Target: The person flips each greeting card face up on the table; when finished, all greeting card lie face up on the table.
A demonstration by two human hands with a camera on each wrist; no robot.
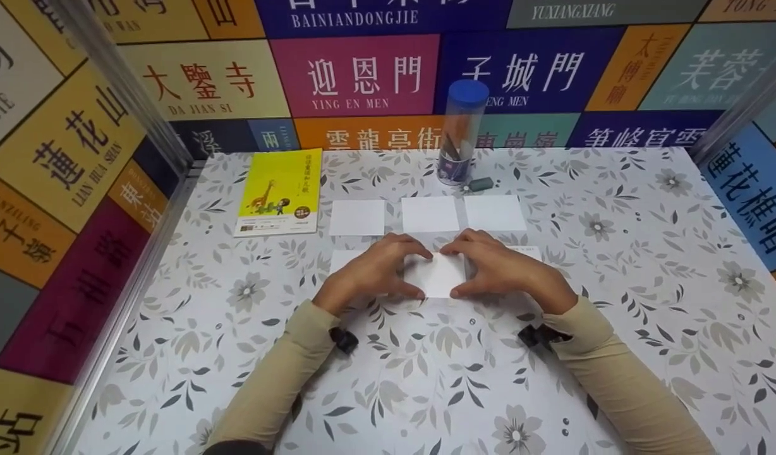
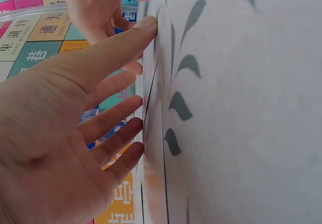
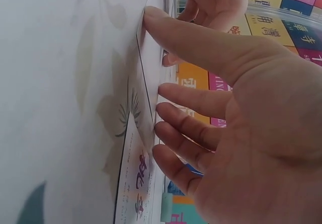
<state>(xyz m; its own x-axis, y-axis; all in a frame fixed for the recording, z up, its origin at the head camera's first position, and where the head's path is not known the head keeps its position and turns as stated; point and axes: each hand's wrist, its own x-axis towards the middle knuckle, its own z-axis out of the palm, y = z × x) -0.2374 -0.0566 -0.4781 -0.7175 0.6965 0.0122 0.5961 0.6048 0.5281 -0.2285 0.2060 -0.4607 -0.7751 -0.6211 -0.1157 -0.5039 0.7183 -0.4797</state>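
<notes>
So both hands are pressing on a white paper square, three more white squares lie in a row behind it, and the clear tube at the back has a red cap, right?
Not quite: the cap on the clear tube is blue, as the head view shows. The rest holds: the left hand and the right hand press on a white paper square, with three white squares in a row behind it.

The head camera looks forward and down over the table (image 1: 615, 303). Each wrist camera sits low and very close, facing across toward the other hand; all three share the white card (image 1: 442, 276).
</notes>
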